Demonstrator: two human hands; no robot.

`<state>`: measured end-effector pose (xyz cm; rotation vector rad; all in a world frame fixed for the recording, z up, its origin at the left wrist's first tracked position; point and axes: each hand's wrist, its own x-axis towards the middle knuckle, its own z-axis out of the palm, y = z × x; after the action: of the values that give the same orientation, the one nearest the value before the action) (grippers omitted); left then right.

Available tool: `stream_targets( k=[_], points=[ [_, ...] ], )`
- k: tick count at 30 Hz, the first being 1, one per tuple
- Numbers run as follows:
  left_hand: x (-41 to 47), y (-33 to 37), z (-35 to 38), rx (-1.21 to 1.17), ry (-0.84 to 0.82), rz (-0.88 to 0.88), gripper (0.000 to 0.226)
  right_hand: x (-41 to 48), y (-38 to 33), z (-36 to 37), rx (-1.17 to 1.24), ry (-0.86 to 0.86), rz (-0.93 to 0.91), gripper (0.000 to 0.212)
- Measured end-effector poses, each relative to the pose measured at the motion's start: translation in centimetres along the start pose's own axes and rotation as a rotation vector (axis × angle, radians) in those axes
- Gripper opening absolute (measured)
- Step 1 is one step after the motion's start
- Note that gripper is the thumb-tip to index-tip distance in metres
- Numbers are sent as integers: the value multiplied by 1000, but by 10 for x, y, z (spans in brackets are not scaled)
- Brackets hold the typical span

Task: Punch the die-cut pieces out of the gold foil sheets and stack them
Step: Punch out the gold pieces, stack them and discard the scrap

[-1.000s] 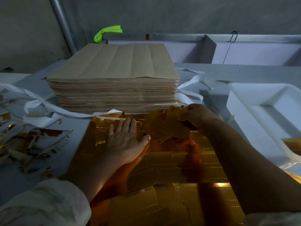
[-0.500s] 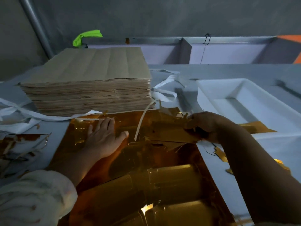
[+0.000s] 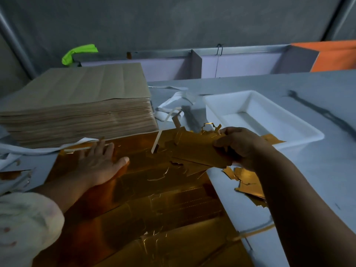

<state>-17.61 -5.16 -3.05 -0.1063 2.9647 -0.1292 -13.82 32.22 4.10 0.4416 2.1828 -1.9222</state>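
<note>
Gold foil sheets (image 3: 154, 205) lay spread on the grey worktop (image 3: 317, 170) directly in front of us, their far edge touching the foot of a tall stack of brown paper sheets (image 3: 81, 105). We pressed our left hand (image 3: 100, 162) flat on the top sheet near that far edge, fingers straight and thumb spread out to the right. Our right hand (image 3: 240, 147) was curled around a die-cut gold piece (image 3: 196, 149), pinching its right end and holding it lifted just over the sheets' far right corner; ragged slivers of waste foil clung to its edges. Whether this was one piece or a few held together, we could not tell in the dim light. Just beyond the right hand stood a white plastic tray (image 3: 227, 94). Torn foil scraps (image 3: 248, 184) lay on the worktop beneath our right forearm, beside the sheets' right edge. White paper strips (image 3: 173, 105) lay crumpled between the brown stack and the tray.
</note>
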Motion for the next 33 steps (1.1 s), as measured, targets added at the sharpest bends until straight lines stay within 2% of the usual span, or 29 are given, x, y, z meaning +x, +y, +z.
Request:
stream_targets(
  k=[2, 3, 5, 6, 8, 10, 13, 17, 19, 28, 33],
  points=[
    [-4, 7, -19, 7, 116, 61, 79, -2, 2, 2, 13, 2, -29, 20],
    [-7, 12, -31, -72, 195, 92, 71, -2, 4, 3, 7, 3, -40, 19],
    [-18, 26, -52, -391, 307, 143, 56, -3, 8, 7, -8, 4, -54, 17],
    [-25, 34, -62, -578, 294, 171, 52, -4, 10, 10, -13, 5, -55, 16],
    [-44, 50, -76, -882, 84, 248, 55, -8, 13, 15, -1, -3, -51, 15],
    [-62, 64, -80, -1074, -135, 309, 54, -11, 15, 21, 45, -18, -42, 17],
    [-77, 78, -75, -1135, -247, 279, 46, -18, 18, 27, 118, -27, -34, 19],
    [-83, 92, -62, -1216, -192, 92, 14, -26, 24, 30, 115, -34, -24, 16],
    [-89, 96, -58, -1291, -179, 20, 7, -30, 29, 30, 94, -32, -14, 15],
    [-107, 113, -47, -1403, -43, -173, 11, -47, 43, 34, 98, -40, -36, 10],
    [-116, 115, -43, -1468, -40, -175, 18, -56, 45, 37, 106, -37, -42, 10]
  ],
)
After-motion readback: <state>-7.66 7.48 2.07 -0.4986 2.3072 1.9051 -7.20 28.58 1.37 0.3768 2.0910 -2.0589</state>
